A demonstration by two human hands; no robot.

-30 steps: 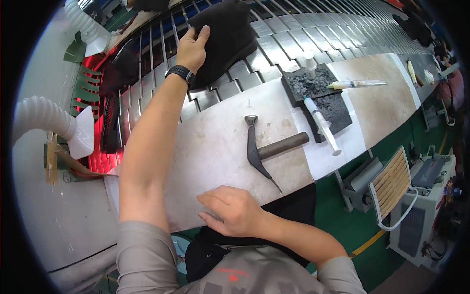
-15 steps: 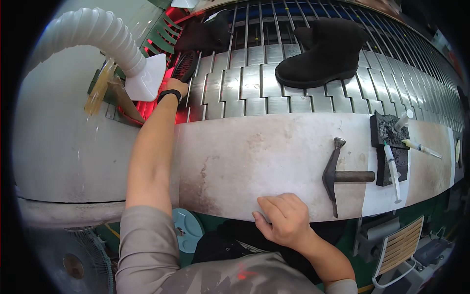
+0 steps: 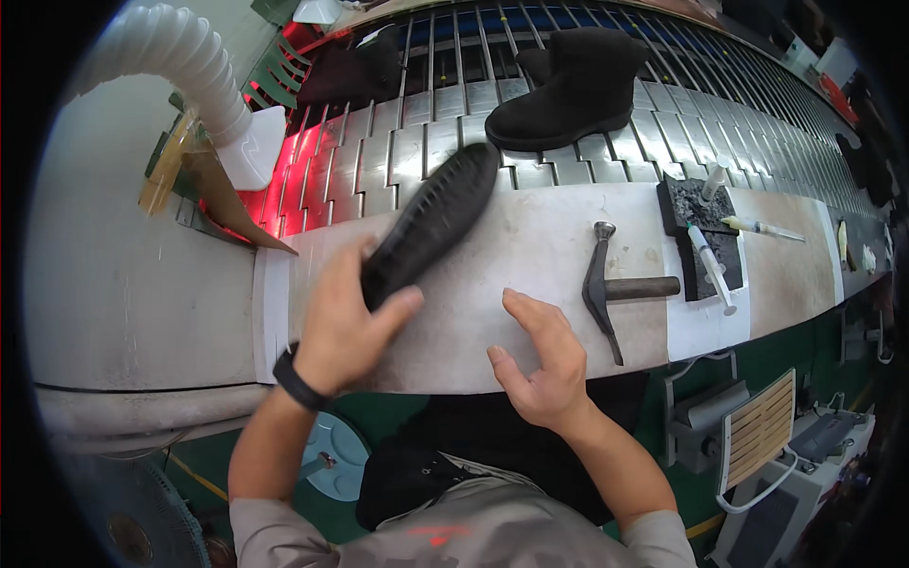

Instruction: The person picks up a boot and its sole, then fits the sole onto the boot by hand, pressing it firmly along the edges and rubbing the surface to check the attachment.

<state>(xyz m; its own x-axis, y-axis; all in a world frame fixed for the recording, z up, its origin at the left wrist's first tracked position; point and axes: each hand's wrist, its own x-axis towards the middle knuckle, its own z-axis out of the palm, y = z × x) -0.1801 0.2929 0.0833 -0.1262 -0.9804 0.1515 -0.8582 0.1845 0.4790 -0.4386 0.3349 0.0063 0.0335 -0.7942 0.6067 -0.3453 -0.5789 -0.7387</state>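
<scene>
My left hand (image 3: 346,327) is closed round one end of a black shoe sole (image 3: 437,216), with thumb and fingers on its sides. The sole slants up and to the right above the worktable, its ridged face showing. To the right of it, my right hand (image 3: 544,364) is held over the table's front edge, thumb and fingers apart and nothing in them. Nearest to that hand lies a hammer (image 3: 598,284) with a dark head and a short wooden handle pointing right.
A black boot (image 3: 573,95) stands on the metal slat conveyor (image 3: 379,156) beyond the table. Right of the hammer, syringes (image 3: 712,270) lie by a dark block (image 3: 674,204). A white flexible duct (image 3: 194,71) hangs at left, beside an upright brown board (image 3: 222,194).
My left hand has brought the sole from the red-lit conveyor back over the table. My right hand has opened from its curled pose. The view has shifted, so the scene sits differently.
</scene>
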